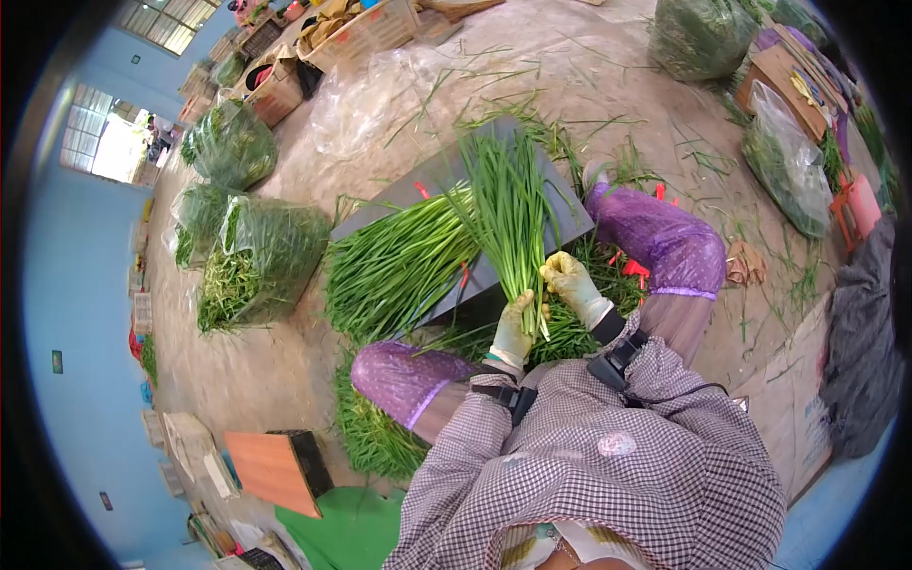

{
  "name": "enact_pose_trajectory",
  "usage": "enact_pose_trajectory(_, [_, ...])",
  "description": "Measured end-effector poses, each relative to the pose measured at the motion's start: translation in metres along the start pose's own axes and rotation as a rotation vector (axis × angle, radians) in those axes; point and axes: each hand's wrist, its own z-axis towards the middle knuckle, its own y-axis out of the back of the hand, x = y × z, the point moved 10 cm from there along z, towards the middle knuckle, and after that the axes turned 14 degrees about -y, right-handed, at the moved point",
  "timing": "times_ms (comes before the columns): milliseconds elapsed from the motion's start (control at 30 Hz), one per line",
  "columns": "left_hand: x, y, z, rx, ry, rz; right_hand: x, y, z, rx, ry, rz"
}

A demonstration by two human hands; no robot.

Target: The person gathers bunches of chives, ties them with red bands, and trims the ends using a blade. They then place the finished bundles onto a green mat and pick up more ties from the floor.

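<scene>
My left hand [513,331], in a pale, soiled glove, is closed around the white lower stalks of a bunch of Chinese chives [508,209]. The leaves fan out away from me over a dark grey board [574,211]. My right hand [573,283], gloved too, has its fingers curled together right beside the stalks; what they pinch, if anything, is hidden. A large pile of Chinese chives [404,261] lies on the left part of the board, with a red band [465,275] near its end. More loose chives [570,350] lie below my hands, between my knees.
Clear bags of greens stand on the floor at left [266,261], behind them [233,142] and at far right [784,161]. An orange-topped board [273,472] lies near a green sheet [347,527]. Crates [366,38] stand at the back. Loose leaves litter the floor.
</scene>
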Motion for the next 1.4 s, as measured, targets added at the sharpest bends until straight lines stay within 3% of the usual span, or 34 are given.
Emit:
enact_pose_trajectory(33, [0.000,-0.005,0.001,0.022,0.009,-0.033,0.004,-0.002,-0.008,0.037,-0.020,0.139])
enact_pose_trajectory(167, [-0.003,-0.020,-0.001,0.073,0.032,-0.077,0.014,-0.015,-0.034,0.121,-0.083,0.222])
enact_pose_trajectory(300, [0.002,-0.016,0.005,0.093,0.030,-0.014,0.013,-0.013,-0.039,0.014,-0.037,0.163])
enact_pose_trajectory(400, [0.002,-0.006,0.008,0.081,-0.006,0.044,0.036,-0.011,-0.062,-0.147,0.208,-0.042])
enact_pose_trajectory(433, [0.004,-0.004,0.007,0.045,-0.030,0.045,0.050,-0.028,-0.076,-0.149,0.385,-0.346])
enact_pose_trajectory(467, [0.005,-0.001,0.008,0.009,-0.054,0.047,0.050,-0.036,-0.085,-0.089,0.406,-0.379])
enact_pose_trajectory(500, [-0.001,-0.005,-0.002,-0.157,-0.036,-0.013,0.072,-0.048,-0.106,-0.031,0.428,-0.412])
enact_pose_trajectory(533, [-0.004,-0.014,0.000,-0.066,-0.044,-0.059,0.070,-0.061,-0.115,0.175,0.158,-0.244])
enact_pose_trajectory(567, [-0.006,-0.021,-0.001,0.021,-0.051,-0.106,0.098,-0.063,-0.133,0.126,0.481,-0.379])
enact_pose_trajectory(667, [-0.011,-0.008,0.012,0.110,-0.204,0.194,0.153,-0.008,-0.154,-0.086,0.514,-0.027])
enact_pose_trajectory(700, [-0.007,-0.012,0.008,0.049,-0.035,-0.063,0.169,0.019,-0.159,-0.175,0.481,0.144])
enact_pose_trajectory(767, [-0.006,-0.012,0.006,0.024,0.002,-0.136,0.186,0.069,-0.169,-0.396,0.628,0.244])
enact_pose_trajectory(867, [-0.017,-0.033,-0.003,0.080,0.011,-0.166,0.175,0.099,-0.150,-0.519,0.505,0.065])
enact_pose_trajectory(900, [-0.017,-0.037,-0.006,0.107,0.014,-0.178,0.145,0.104,-0.121,-0.454,0.381,-0.170])
enact_pose_trajectory(967, [-0.023,-0.048,-0.006,0.170,0.000,-0.203,0.045,0.105,-0.066,-0.336,-0.024,-1.054])
enact_pose_trajectory(1033, [-0.028,-0.053,-0.009,0.181,-0.026,-0.126,0.042,0.075,-0.077,-0.418,0.101,-1.090])
enact_pose_trajectory(1100, [-0.027,-0.052,-0.009,0.196,-0.031,-0.017,0.054,0.036,-0.077,-0.241,0.162,-0.728])
enact_pose_trajectory(1167, [-0.019,-0.045,-0.005,0.210,-0.037,0.060,0.061,0.007,-0.071,-0.210,0.289,-0.696])
enact_pose_trajectory(1267, [-0.014,-0.035,-0.005,0.148,-0.015,0.119,0.001,0.014,-0.016,-0.093,0.116,-0.418])
enact_pose_trajectory(1367, [-0.012,-0.033,-0.011,0.073,0.029,0.073,0.003,0.016,-0.026,-0.032,-0.092,0.154])
enact_pose_trajectory(1400, [-0.010,-0.034,-0.013,0.080,0.045,0.063,-0.006,0.022,-0.018,-0.037,-0.029,0.143])
